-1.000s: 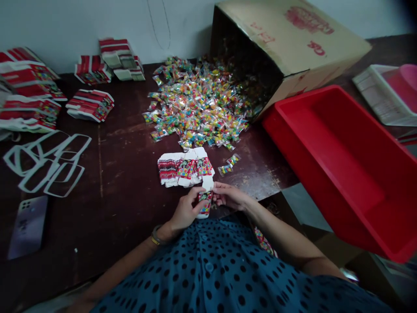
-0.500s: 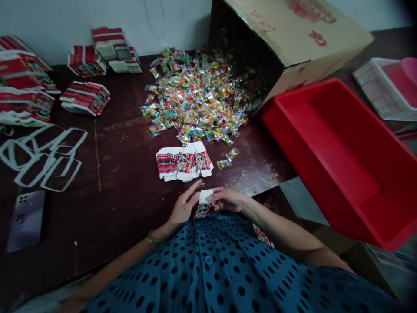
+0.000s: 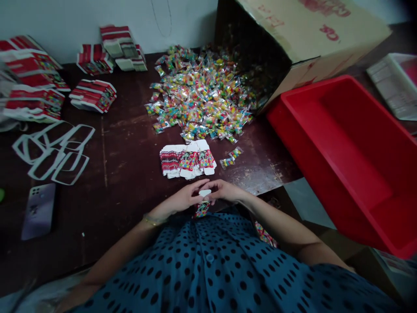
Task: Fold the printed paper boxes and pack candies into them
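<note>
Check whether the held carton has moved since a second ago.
Yes, slightly: the held carton has shifted away from the carton stack, toward the wearer.

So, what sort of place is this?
Probably a small hand-packing workspace: a heap of wrapped candies, stacks of printed cartons and a big cardboard box share one dark table.

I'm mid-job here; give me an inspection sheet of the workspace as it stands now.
Surface: dark brown tabletop, with worn marks.
Job's things: small printed carton, white flap showing; stack of flat cartons; pile of clear packets; two loose packets right of the stack.
Clutter: phone and white bands at left.
Hands: left hand and right hand both hold the small carton.
Cables: thin looped line on the wall; cord or mark, cannot tell.
Surroundings: cardboard box and red tub at right.
</note>
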`<state>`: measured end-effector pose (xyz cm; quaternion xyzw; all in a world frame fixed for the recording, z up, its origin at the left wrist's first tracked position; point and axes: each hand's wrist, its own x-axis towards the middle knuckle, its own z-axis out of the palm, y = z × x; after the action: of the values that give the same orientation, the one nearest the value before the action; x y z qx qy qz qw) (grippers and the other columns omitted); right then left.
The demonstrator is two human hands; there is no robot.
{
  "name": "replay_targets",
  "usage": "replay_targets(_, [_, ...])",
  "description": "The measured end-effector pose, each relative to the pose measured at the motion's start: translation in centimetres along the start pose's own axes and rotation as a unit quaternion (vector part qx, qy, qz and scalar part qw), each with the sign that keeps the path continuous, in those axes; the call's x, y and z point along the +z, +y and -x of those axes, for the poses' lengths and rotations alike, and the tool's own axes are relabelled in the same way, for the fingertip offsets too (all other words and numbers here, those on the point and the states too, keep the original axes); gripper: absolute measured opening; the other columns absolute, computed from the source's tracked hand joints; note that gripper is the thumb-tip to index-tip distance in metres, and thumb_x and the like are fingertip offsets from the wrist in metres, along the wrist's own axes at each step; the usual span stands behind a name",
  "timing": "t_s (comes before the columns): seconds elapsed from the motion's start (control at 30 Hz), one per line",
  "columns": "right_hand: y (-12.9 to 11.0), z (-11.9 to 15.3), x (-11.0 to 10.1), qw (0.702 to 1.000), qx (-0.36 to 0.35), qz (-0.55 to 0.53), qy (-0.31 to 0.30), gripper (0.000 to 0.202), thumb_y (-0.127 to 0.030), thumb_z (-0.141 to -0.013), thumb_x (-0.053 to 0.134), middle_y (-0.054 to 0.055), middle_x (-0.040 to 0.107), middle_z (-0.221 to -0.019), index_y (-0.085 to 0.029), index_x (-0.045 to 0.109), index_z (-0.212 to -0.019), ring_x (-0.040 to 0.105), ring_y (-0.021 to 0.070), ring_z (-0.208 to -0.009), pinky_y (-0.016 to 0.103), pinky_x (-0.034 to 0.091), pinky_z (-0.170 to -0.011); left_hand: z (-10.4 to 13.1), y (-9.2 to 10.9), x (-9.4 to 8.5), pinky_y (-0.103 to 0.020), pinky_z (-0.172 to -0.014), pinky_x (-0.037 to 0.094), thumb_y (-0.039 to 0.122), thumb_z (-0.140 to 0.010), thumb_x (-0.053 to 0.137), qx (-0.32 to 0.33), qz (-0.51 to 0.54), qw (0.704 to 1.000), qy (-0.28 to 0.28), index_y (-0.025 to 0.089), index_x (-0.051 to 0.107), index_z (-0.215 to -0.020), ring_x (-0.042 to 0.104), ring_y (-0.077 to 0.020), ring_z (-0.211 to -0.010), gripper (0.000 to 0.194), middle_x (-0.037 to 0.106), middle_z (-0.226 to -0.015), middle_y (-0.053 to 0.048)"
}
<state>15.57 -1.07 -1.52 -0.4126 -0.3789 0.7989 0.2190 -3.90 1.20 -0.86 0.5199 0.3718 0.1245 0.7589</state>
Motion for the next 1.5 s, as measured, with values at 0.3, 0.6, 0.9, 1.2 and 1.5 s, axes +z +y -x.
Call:
replay_targets(0.3, [-0.3, -0.4, 1.6, 0.977, -0.126, 0.153, 0.082, 0.036, -0.047, -0.081, 0.063, 0.005, 0.069, -0.085, -0.014, 0.074, -0.090, 0.061, 0.0131, -0.068, 0.024, 0.049, -0.063, 0.7, -1.8, 0.5, -0.041, -0.101, 0.039, 0.017, -0.077, 0.062, -0.063, 0.314, 0.947, 0.005, 0.023, 0.047, -0.136, 0.055, -0.0246, -0.116, 0.061, 0.053, -0.137, -0.010])
replay_targets(0.6, [-0.2, 0.6, 2.4, 0.883, -0.255, 0.393, 0.028, 0.030, -0.026, -0.091, 0.051, 0.010, 0.062, -0.112, -0.021, 0.066, -0.116, 0.057, 0.0196, -0.103, 0.034, 0.047, -0.090, 2.9, -4.1, -0.6, -0.040, -0.105, 0.036, 0.024, -0.078, 0.066, 0.004, 0.229, 0.973, -0.009, 0.024, 0.043, -0.139, 0.046, -0.0260, -0.128, 0.066, 0.045, -0.144, -0.011])
replay_targets(0.9, [-2.2, 0.0, -5.4, 0.748, -0.257, 0.581, 0.194, 0.034, -0.027, -0.091, 0.050, 0.012, 0.057, -0.123, -0.023, 0.059, -0.124, 0.048, 0.0263, -0.112, 0.045, 0.037, -0.096, 3.9, 1.0, -4.0, -0.028, -0.081, 0.046, 0.025, -0.071, 0.067, -0.010, -0.140, 0.990, -0.013, 0.021, 0.052, -0.132, 0.061, -0.0178, -0.086, 0.063, 0.067, -0.094, -0.004])
replay_targets(1.2, [2.7, 1.5, -8.4, 0.665, -0.201, 0.623, 0.359, 0.031, -0.037, -0.088, 0.056, 0.013, 0.056, -0.124, -0.019, 0.062, -0.113, 0.038, 0.0303, -0.122, 0.050, 0.024, -0.102, 3.0, 1.7, -4.0, -0.028, -0.083, 0.046, 0.031, -0.079, 0.061, -0.033, -0.129, 0.988, -0.078, 0.018, 0.061, -0.107, 0.060, -0.0192, -0.093, 0.031, 0.067, -0.103, -0.005])
replay_targets(1.5, [-0.9, 2.2, -2.7, 0.913, -0.216, 0.254, 0.233, 0.021, -0.038, -0.090, 0.052, 0.004, 0.061, -0.097, -0.021, 0.059, -0.101, 0.057, 0.0175, -0.089, 0.028, 0.043, -0.082, 2.1, 1.2, -6.0, -0.035, -0.091, 0.046, 0.028, -0.074, 0.071, -0.002, 0.000, 1.000, 0.005, 0.017, 0.061, -0.120, 0.063, -0.0230, -0.102, 0.048, 0.067, -0.114, -0.011])
